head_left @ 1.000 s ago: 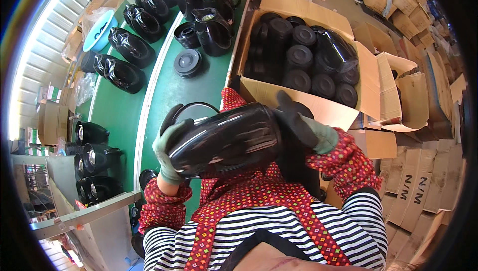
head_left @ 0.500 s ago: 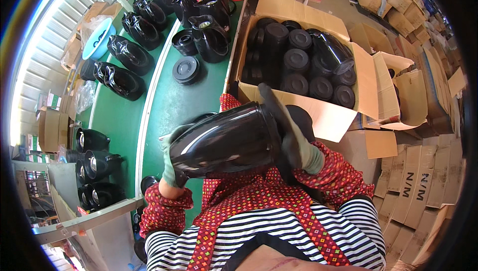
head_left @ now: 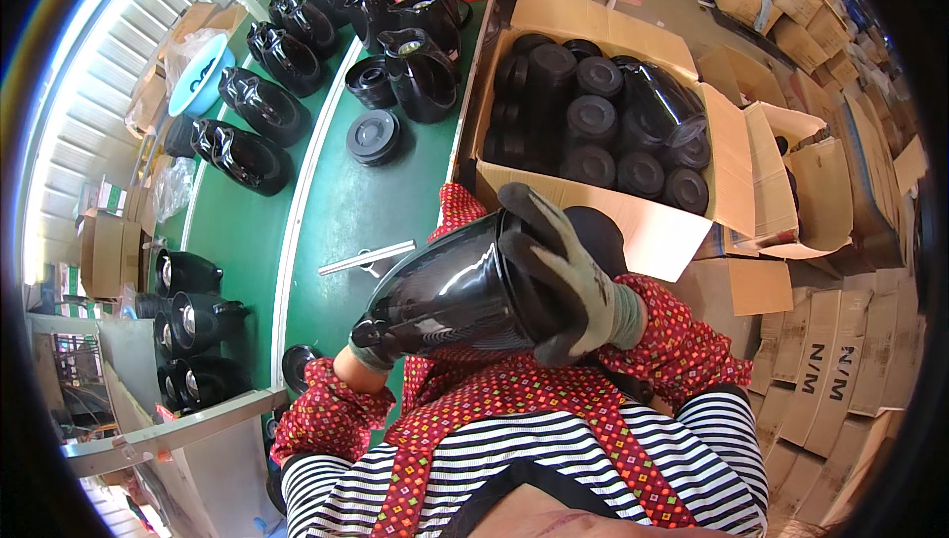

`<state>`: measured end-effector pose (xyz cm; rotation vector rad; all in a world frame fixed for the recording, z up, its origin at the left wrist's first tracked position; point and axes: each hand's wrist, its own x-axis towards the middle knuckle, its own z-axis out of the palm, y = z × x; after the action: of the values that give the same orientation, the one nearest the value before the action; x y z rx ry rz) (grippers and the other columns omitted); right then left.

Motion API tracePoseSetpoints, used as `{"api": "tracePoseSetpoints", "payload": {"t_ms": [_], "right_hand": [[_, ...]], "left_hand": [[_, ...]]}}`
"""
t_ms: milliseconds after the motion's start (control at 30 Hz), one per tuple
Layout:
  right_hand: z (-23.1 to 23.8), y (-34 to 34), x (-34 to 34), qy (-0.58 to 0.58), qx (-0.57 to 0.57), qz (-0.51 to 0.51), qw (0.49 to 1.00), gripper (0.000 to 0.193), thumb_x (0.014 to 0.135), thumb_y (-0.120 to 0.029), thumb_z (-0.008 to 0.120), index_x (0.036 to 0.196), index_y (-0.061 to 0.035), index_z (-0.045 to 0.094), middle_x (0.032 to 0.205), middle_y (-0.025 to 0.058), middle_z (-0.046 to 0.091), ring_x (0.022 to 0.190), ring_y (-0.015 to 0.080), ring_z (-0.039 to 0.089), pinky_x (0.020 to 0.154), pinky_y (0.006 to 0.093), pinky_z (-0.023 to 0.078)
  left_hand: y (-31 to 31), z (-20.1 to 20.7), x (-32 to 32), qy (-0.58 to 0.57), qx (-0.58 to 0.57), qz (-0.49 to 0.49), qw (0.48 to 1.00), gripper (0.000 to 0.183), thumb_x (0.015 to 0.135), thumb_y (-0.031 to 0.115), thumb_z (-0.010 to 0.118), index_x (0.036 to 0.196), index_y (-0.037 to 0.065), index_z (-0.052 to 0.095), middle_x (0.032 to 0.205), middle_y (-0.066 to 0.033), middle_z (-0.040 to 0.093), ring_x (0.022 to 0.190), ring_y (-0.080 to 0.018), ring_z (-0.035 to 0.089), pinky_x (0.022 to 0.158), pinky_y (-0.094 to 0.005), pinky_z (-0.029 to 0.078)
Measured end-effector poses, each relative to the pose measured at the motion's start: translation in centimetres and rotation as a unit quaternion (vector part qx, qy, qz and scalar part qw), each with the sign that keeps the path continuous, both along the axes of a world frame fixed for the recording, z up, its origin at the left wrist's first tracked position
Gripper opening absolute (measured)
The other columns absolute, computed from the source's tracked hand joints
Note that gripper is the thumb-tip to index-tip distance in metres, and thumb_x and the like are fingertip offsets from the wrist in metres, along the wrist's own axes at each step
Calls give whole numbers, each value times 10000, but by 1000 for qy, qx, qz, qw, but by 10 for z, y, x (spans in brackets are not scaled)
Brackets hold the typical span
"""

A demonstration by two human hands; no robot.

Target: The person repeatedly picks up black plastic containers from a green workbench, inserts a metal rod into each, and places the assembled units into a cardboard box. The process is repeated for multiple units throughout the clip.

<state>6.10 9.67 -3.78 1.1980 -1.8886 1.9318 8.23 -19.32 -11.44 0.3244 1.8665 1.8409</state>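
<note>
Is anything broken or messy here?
Nothing looks broken or spilled. The black jug body lies tipped on its side between the left hand and right hand. Some black jugs on the green belt lie on their sides too, and a white strip lies loose there.

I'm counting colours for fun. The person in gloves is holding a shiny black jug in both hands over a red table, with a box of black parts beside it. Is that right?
Almost. The table is green, not red, as the head view shows. The rest holds: the left hand and right hand, both gloved, grip the shiny black jug, and the box of black parts stands beside the table.
</note>
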Motion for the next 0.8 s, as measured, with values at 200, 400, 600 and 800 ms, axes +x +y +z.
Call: {"api": "tracePoseSetpoints", "payload": {"t_ms": [200,400,600,800], "right_hand": [[-10,-13,1,-337,-256,22,906,605,1119,-336,526,1620,-39,361,1522,129,541,1377,241,551,1173,397,441],[-74,11,-19,-435,-237,31,868,416,1142,-215,469,1516,-40,515,1397,101,650,1249,198,644,1097,354,518],[-19,89,-87,-153,289,47,944,377,1090,-123,486,1426,-11,616,1301,133,709,1182,218,687,1063,365,534],[-38,21,-98,-213,669,89,707,870,1013,-769,281,1311,-85,728,1275,285,704,1246,450,642,1092,492,471]], "left_hand": [[5,53,-26,126,117,164,971,698,825,142,892,1415,-51,572,1399,-203,661,1207,-276,691,1066,-420,567],[16,73,-31,330,-232,203,892,451,727,79,840,1153,-33,743,1273,-228,685,1132,-331,714,1004,-376,563],[52,11,49,267,-172,109,942,845,789,171,875,1526,23,490,1338,-217,663,1224,-370,672,1097,-434,500],[-29,19,25,146,-232,97,957,791,760,7,844,1495,54,554,1302,-152,691,1217,-263,684,1015,-382,558]]}}
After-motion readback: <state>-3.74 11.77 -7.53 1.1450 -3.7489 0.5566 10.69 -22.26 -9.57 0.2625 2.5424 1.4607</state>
